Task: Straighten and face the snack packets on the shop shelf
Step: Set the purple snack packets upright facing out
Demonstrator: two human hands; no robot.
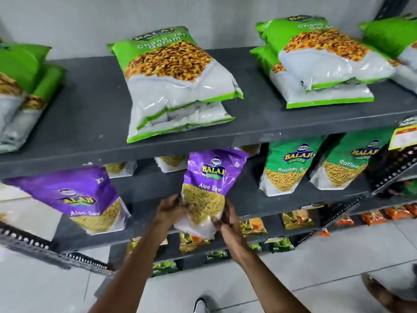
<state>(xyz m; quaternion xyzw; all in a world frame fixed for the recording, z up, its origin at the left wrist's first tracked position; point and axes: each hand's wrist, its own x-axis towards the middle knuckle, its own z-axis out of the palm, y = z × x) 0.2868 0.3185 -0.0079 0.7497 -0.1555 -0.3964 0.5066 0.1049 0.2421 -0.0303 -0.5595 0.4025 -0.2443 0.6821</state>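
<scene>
A purple snack packet (pixel 209 188) is held upright at the front edge of the middle shelf (pixel 248 206), gripped at its lower corners by the left hand (pixel 170 210) and the right hand (pixel 226 219), both closed on it. A second purple packet (pixel 74 197) is seen leaning just to its left, and two green packets (pixel 291 163) are stood well apart to its right. On the top shelf (pixel 94 105), stacks of green-and-white packets (pixel 178 80) are laid flat directly above the hands.
</scene>
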